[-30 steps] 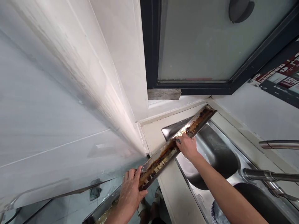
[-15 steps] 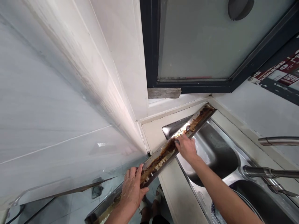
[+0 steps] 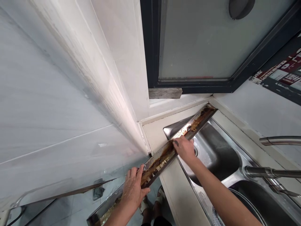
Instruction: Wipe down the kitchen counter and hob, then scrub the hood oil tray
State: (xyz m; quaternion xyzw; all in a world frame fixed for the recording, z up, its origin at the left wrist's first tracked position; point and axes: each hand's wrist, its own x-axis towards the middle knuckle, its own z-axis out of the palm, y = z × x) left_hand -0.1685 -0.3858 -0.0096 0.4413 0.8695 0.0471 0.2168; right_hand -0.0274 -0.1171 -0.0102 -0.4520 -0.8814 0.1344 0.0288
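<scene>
A long, narrow metal trough (image 3: 168, 150), stained with brown grease, slants across the sink corner and out over the floor. My left hand (image 3: 134, 188) grips its lower part, fingers over one edge and thumb at the other. My right hand (image 3: 184, 147) is closed, pressed inside the trough near its middle. At those fingertips shows a small dark grey wad (image 3: 175, 142), perhaps steel wool; most of it is hidden. The trough's far end rests at the counter corner, above the steel sink basin (image 3: 218, 147).
Taps (image 3: 258, 172) reach in from the right over the double sink. A perforated metal basket (image 3: 215, 216) sits in the nearer basin. The dark-framed window (image 3: 195, 89) stands behind, with a wood block (image 3: 165, 93) under it. White wall panels (image 3: 70, 103) border the left.
My right hand has slid slightly down and left along the trough, uncovering the sink drain. My left hand keeps its hold, and the trough is nearly still.
</scene>
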